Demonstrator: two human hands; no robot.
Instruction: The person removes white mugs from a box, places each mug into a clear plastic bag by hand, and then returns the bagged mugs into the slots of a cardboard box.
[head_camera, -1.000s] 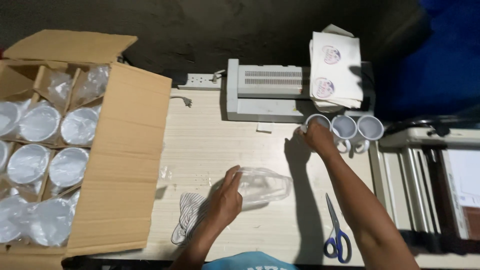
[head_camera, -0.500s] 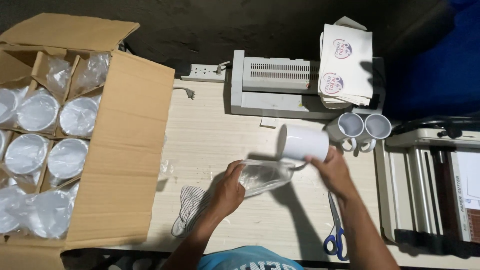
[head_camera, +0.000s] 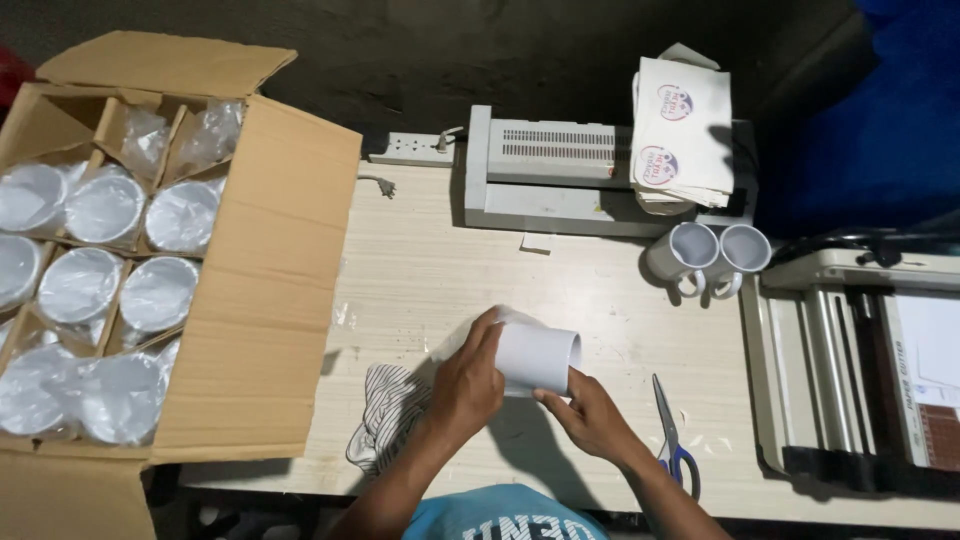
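The left hand (head_camera: 468, 385) is closed around a white mug (head_camera: 538, 358), fingers curled over the top of its barrel, with a clear plastic bag (head_camera: 462, 338) crumpled against the mug's far-left end under those fingers. The right hand (head_camera: 590, 415) meets the mug from the near right, thumb and fingertips pinching the rim at its open end, so both hands grip the same piece just above the wooden table (head_camera: 420, 270), near its front edge and roughly in the middle.

The mug looks ceramic: stiff, fairly weighty for its size, glazed and so likely slippery, and it would probably chip if it fell on the table. The barrel is the safest place to take hold; the handle is not visible from here (it may be turned down or hidden by the hands). The bag is thin, soft and nearly weightless.

Just left of the hands lies a striped cloth (head_camera: 385, 425); just right, a pair of blue-handled scissors (head_camera: 672, 445). Farther right and away stand two more white mugs (head_camera: 708, 255), touching each other, upright with handles toward the viewer. Behind them sits a grey laminating machine (head_camera: 560, 175) with a stack of printed sheets (head_camera: 685, 135) on its right end, and a power strip (head_camera: 412, 150) at its left. A paper cutter (head_camera: 850, 360) fills the right edge. On the left, an open cardboard box (head_camera: 265, 300) holds bagged mugs in divided cells.
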